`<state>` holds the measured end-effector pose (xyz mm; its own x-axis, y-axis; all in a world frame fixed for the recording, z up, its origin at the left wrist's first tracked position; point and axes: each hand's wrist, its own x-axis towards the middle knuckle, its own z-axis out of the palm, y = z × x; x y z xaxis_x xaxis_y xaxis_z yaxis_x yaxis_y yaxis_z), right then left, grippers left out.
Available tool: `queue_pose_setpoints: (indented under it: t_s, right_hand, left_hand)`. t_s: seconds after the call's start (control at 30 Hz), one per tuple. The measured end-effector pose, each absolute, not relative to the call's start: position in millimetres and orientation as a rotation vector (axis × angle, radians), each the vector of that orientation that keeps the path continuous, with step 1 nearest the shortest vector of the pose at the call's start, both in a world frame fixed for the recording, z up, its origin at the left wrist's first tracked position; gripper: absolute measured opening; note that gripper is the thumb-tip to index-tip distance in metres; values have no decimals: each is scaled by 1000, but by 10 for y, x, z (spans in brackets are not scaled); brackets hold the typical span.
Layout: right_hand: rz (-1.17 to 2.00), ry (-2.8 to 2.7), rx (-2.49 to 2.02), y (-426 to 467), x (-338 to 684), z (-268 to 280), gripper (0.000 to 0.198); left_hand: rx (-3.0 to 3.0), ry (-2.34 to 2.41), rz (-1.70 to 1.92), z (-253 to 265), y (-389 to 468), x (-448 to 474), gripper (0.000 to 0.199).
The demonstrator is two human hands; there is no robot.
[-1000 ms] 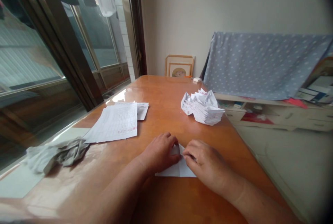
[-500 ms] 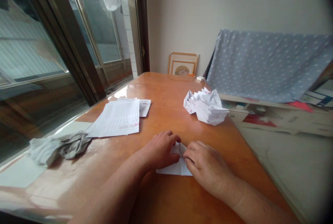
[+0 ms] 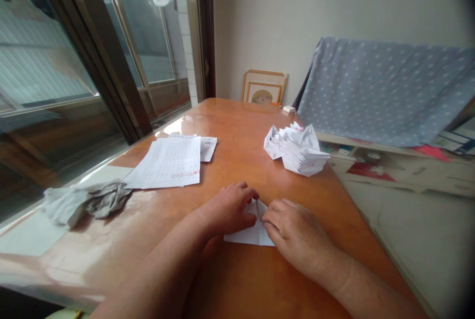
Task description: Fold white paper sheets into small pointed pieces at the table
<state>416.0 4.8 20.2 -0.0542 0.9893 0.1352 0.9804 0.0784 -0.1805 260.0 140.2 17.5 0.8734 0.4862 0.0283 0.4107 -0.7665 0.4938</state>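
A small folded sheet of white paper (image 3: 247, 237) lies on the table in front of me, with a pointed top and a crease down its middle. My left hand (image 3: 237, 212) holds it down from the left, thumb and bent forefinger apart on its surface. At the paper's right edge, my right hand (image 3: 285, 225) is closed, its fingertips pinching the edge near the middle crease. Part of the sheet is hidden under both hands.
Beyond my right hand stands a cluster of folded paper pieces (image 3: 297, 151) nested together. Printed sheets (image 3: 168, 160) lie to the left, near a crumpled grey cloth (image 3: 107, 200). A small white box (image 3: 288, 109) sits at the table's far end.
The view has shifted slightly, so the table things appear a little higher. Both hands keep nearly the same pose on the paper.
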Motion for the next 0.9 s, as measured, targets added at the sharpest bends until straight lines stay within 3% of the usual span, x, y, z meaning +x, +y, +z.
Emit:
queue_pose_setpoints:
  t_s: [0.43,0.9]
  right_hand:
    - [300,-2186,-1902,-27,4200,309,23]
    - [311,-2201,-1836,-66,4217,288,24]
  left_hand:
    - [2586,645,194,111,1442,2613,44]
    - [2591,642,178,160,1423,2613,42]
